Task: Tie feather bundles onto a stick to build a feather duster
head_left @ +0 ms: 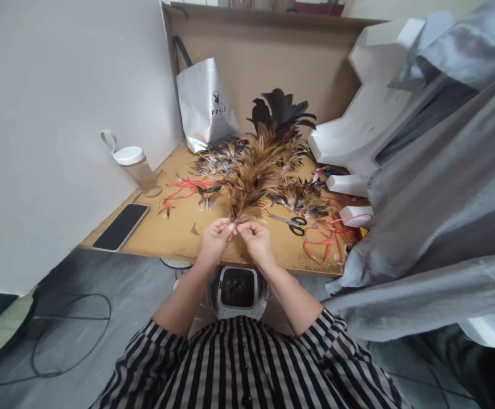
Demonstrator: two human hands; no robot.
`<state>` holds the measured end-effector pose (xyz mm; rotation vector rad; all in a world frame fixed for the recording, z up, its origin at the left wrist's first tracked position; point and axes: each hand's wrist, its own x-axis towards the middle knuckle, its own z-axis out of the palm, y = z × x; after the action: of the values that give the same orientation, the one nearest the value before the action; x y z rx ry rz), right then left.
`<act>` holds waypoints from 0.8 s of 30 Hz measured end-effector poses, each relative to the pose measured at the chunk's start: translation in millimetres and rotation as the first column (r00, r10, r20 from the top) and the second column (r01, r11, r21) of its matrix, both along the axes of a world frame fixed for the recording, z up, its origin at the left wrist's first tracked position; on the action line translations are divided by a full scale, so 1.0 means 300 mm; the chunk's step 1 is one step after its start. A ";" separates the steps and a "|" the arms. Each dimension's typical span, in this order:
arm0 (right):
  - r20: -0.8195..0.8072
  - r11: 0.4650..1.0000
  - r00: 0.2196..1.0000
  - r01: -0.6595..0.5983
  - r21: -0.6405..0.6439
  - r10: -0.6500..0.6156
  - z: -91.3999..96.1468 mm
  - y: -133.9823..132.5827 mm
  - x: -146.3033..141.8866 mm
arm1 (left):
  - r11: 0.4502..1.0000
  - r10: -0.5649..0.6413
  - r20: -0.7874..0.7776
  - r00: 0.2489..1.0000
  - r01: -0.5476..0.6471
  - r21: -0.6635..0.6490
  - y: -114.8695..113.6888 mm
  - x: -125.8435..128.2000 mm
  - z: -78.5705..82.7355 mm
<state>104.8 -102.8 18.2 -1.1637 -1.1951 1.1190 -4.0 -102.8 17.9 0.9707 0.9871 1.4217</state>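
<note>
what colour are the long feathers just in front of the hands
The feathers are mostly golden brown, with dark bits; the head view shows them best.

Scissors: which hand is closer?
Right. The right hand is just left of the scissors, at the near end of the feathers; the left hand is farther left, beyond the right one.

Silver bag [200, 105], standing at back of table [175, 233]: black capitals "PPGZ" [219, 111] on front, black rabbit-head emblem [217, 99] in circle just above lettering; faint marks below, too small to read
</note>
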 end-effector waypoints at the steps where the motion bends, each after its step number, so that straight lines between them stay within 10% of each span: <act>1: -0.008 1.000 1.000 0.011 -0.004 -0.011 -0.011 -0.002 -0.007 | 1.000 0.022 -0.013 1.000 -0.022 0.012 0.003 0.004 -0.019; 6: -0.065 0.999 0.997 0.034 -0.030 -0.036 -0.045 0.017 -0.035 | 0.965 0.209 -0.185 0.960 -0.171 0.200 0.017 0.010 -0.093; 14: -0.025 0.999 0.999 0.030 -0.038 -0.030 0.002 0.054 -0.041 | 0.854 0.464 -0.566 0.681 -0.176 0.489 -0.023 0.016 -0.060; 19: -0.049 1.000 0.998 0.031 -0.005 -0.031 -0.021 0.067 -0.023 | 0.870 0.405 -0.413 0.816 -0.204 0.450 -0.039 0.042 -0.069; 24: -0.124 1.000 0.992 0.006 0.027 -0.003 -0.038 0.076 0.014 | 0.988 0.128 0.118 0.985 -0.137 0.066 -0.017 0.059 -0.067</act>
<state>108.9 -80.0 7.0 -1.0601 -1.1082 1.1513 13.6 -108.0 -2.4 0.8801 0.9346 1.6161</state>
